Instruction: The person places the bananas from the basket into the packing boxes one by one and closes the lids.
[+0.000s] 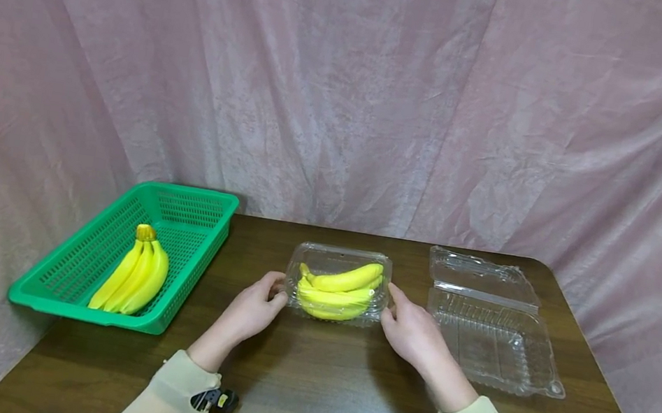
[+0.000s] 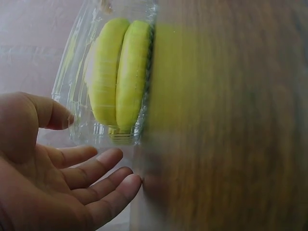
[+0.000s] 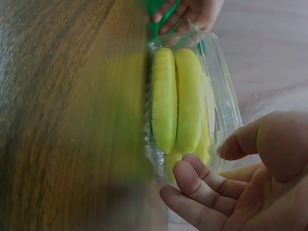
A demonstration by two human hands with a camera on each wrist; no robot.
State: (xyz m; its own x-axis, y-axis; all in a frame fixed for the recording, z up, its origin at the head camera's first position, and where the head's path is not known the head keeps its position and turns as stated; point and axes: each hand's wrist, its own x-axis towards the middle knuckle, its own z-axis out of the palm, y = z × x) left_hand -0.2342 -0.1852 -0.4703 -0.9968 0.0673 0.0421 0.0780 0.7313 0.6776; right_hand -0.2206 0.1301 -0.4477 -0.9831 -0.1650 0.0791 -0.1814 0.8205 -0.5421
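Note:
A clear plastic clamshell box (image 1: 314, 255) with its lid down sits on the table in the middle of the head view. Yellow bananas (image 1: 333, 298) lie crosswise inside it. My left hand (image 1: 252, 307) is at the box's left end; in the left wrist view its thumb (image 2: 61, 119) is against the plastic and its fingers are loosely extended. At the right end is my right hand (image 1: 417, 330), its thumb near the lid edge and its fingers (image 3: 211, 190) relaxed beside the box end.
A green plastic basket (image 1: 74, 244) stands at the left with a bunch of bananas (image 1: 137, 274) in it. On the right lies another clear clamshell box (image 1: 491, 335), its lid folded back. The brown wooden table (image 1: 306, 386) ends at a pink curtain (image 1: 346, 96).

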